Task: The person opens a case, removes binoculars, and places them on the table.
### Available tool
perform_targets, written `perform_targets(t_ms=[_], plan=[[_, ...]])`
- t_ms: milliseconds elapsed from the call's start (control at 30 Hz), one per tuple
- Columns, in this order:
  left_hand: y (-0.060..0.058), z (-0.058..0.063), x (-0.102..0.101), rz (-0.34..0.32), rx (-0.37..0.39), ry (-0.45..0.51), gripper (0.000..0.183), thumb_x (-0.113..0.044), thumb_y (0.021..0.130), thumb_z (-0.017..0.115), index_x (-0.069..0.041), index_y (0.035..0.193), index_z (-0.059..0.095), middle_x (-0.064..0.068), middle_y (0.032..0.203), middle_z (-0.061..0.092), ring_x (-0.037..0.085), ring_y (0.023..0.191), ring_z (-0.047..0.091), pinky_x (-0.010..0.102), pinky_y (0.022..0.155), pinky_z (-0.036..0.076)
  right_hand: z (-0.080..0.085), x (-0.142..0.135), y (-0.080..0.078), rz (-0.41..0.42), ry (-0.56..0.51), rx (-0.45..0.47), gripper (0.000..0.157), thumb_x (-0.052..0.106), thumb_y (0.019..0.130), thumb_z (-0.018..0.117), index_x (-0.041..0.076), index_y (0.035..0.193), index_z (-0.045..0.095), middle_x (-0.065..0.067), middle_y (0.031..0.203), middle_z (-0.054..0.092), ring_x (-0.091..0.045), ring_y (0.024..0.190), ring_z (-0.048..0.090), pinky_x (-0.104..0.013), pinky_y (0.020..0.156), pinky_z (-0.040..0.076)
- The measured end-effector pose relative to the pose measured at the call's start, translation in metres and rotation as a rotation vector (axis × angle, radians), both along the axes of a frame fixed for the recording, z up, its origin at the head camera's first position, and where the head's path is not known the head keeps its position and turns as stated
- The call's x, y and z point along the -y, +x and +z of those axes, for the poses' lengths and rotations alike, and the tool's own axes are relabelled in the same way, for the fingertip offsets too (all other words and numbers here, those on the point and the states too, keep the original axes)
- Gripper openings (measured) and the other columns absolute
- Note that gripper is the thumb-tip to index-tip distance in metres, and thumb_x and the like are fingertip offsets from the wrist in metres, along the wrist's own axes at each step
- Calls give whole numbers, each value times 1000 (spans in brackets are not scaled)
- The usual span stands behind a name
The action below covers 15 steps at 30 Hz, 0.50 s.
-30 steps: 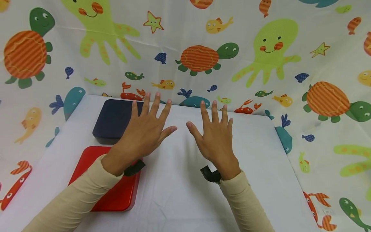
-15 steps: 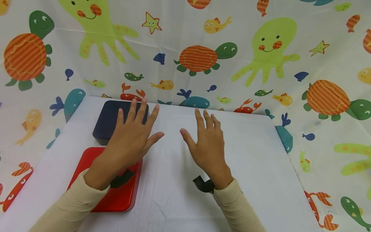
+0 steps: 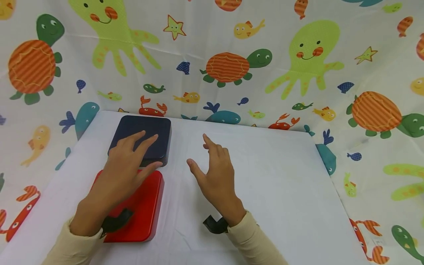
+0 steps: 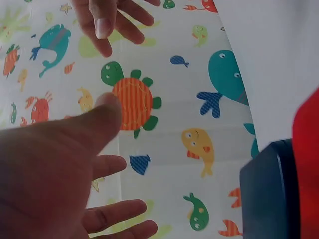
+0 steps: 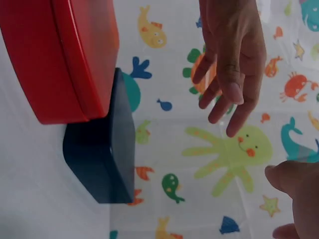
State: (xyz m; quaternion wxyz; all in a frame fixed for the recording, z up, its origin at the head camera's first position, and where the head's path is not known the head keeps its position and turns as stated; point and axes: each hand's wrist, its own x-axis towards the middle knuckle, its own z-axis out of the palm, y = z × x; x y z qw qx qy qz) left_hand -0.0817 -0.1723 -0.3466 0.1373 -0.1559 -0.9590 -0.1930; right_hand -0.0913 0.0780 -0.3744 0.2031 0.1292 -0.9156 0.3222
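My left hand (image 3: 117, 175) hovers over the red box (image 3: 147, 209), fingers spread and slightly bent, fingertips overlapping the dark navy box (image 3: 150, 129) in the head view. Nothing is in its grasp. To its right, my right hand (image 3: 216, 176) hangs above the white table with its thumb apart from loosely bent fingers, also holding nothing. Both boxes are flat with rounded corners, the navy one behind the red one. In the right wrist view the red box (image 5: 50, 55) and navy box (image 5: 97, 154) stand left of my left hand (image 5: 237, 55).
A white cloth covers the table (image 3: 271, 198). Behind it and along its sides hangs a white curtain (image 3: 198, 33) printed with turtles, octopuses, crabs and fish. A dark strap (image 3: 215, 224) sits at my right wrist, and another (image 3: 117, 221) at my left.
Both hands have moved left and nearer to me, and their fingers have gone from widely spread to more bent. More of the navy box shows. The boxes stay in place.
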Motion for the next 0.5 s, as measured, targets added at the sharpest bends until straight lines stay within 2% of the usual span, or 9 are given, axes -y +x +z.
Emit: perform_targets(t_ms=[100,267,500], plan=[[6,-6,10,19,-1,26,83,-25,87,89,-20,160,49,27,159,47,54,143,44,84,101,41,-5,8,2,20,-27,24,83,40,94,82,22,164,42,-4,131,71,-19,112,66,-36,84,62],[13,-15,25,67,68,88,86,-20,84,91,-23,159,50,28,157,48,53,141,43,84,102,38,-12,18,6,65,-101,64,92,39,92,84,26,167,33,-4,132,71,-20,109,69,-36,84,62],[23,-27,46,148,181,135,88,-18,81,93,-18,158,52,32,152,48,55,135,44,84,98,42,-23,28,12,130,-200,157,89,34,89,87,24,163,39,-2,133,68,-17,107,68,-33,87,61]])
